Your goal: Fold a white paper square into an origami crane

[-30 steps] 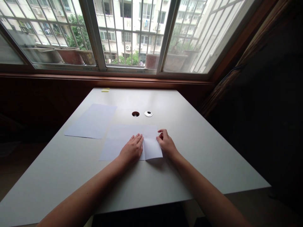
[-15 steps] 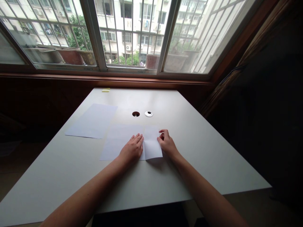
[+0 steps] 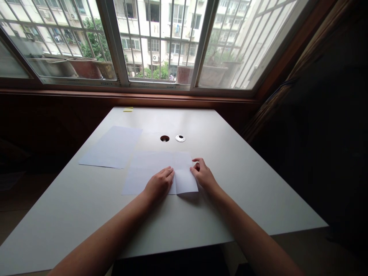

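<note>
A white sheet of paper [image 3: 146, 168] lies on the table before me, with an upright crease in its right part. The section right of the crease is lifted a little, and a shadow falls under its near edge. My left hand [image 3: 160, 182] rests on the sheet just left of the crease, fingers stretched out and lying flat together. At the sheet's right edge, my right hand [image 3: 203, 174] pinches the paper between thumb and a bent finger, the index finger curved above it.
More white paper [image 3: 110, 147] lies farther back on the left of the white table [image 3: 230, 168]. A round cable hole [image 3: 165, 138] and a silvery ring-shaped cover [image 3: 180, 138] sit beyond the sheet. A yellow sticky note [image 3: 128, 109] is at the far edge, below the window.
My left hand has slid slightly toward me along the crease, its fingers more bent together. The right hand still holds the sheet's edge, and the lifted section looks a little flatter.
</note>
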{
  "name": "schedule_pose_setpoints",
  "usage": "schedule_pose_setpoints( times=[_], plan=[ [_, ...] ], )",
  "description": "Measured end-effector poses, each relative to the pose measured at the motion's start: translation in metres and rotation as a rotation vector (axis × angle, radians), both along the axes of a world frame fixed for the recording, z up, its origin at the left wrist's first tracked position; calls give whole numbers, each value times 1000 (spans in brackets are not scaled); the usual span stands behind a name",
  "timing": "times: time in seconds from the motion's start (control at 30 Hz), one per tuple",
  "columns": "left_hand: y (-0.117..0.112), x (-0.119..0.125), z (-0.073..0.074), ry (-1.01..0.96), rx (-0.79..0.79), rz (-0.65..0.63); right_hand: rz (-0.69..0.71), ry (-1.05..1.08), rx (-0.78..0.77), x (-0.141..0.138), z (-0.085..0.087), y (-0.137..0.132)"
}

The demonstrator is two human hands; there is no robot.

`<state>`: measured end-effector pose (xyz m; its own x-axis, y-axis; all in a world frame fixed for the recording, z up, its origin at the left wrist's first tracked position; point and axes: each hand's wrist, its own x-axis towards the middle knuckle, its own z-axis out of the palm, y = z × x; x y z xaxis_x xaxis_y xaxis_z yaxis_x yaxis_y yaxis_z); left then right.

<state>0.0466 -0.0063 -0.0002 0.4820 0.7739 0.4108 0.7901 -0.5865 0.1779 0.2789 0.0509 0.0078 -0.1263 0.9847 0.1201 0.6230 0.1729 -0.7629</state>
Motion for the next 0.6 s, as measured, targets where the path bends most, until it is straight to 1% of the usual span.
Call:
schedule_pose_setpoints(
  times=[0.3,0.6],
  plan=[
    [2,1,-3,-31,23,0,4,2,7,-1,1,-3],
    [2,0,-6,-54,33,1,-21,9,20,-1,-4,-1]
  ],
)
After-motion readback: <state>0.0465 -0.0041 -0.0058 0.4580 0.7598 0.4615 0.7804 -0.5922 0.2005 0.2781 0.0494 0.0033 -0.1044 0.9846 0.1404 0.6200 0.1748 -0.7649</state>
